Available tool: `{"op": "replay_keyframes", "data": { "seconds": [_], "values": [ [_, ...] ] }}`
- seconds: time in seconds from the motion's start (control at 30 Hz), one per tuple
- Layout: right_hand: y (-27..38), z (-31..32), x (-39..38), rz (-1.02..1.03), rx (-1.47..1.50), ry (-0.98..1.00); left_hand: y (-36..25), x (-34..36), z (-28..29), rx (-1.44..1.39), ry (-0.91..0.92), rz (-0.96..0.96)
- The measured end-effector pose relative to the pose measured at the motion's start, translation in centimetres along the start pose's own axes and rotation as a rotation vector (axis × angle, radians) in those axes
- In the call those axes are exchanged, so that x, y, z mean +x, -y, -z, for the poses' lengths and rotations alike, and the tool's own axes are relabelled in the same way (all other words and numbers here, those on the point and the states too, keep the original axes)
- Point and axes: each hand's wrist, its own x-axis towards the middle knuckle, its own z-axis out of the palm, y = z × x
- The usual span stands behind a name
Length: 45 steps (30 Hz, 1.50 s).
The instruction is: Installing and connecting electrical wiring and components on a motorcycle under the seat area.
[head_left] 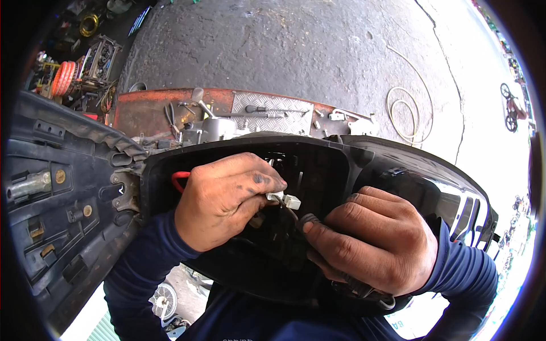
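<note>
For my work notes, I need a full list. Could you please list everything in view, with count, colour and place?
White connectors: two, white, at left fingertips
Thin wire or tool: one, brownish, between hands
Black tub: one, black, under hands
Red loop: one, red, beside left hand
Panel: one, dark grey, left
Platform: one, orange-red, beyond tub
Metal plate: one, silver, on platform
Tools: several, mostly grey, on platform
Hose: one, pale, on ground, right
Ground: grey, top
Spoked wheel: one, grey, lower left
Far edges: clutter, too small to count
Sleeves: two, navy, forearms
Left hand: one, bare, centre
Right hand: one, bare, right of centre
</note>
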Motion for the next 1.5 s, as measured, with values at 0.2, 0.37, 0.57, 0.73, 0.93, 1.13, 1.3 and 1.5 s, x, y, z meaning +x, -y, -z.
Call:
{"op": "replay_keyframes", "data": {
  "seconds": [0.2,0.37,0.57,0.73,0.93,1.13,1.3,1.5],
  "values": [
    [0.1,0.3,0.0,-0.015,0.011,0.032,-0.2,0.0,-0.1,0.024,-0.004,-0.022],
    [0.3,0.1,-0.1,-0.006,-0.008,0.046,-0.1,0.1,-0.2,0.049,0.001,-0.104],
    [0.6,0.3,0.1,-0.005,-0.046,0.09,0.0,0.1,-0.4,0.085,0.011,-0.173],
    [0.8,0.2,0.0,-0.014,-0.07,0.119,0.3,0.0,-0.7,0.102,0.013,-0.214],
    [1.2,0.6,0.1,-0.035,-0.095,0.171,0.2,0.1,-0.9,0.14,0.042,-0.225],
    [0.3,0.5,-0.2,-0.029,-0.028,0.134,0.0,0.2,-0.7,0.148,0.067,-0.157],
    [0.5,0.7,-0.1,-0.042,0.003,0.098,-0.1,0.1,-0.4,0.096,0.041,-0.066],
    [0.1,1.0,0.0,-0.104,0.082,0.13,-0.1,0.3,-0.2,0.117,0.033,-0.075]
  ]
}}
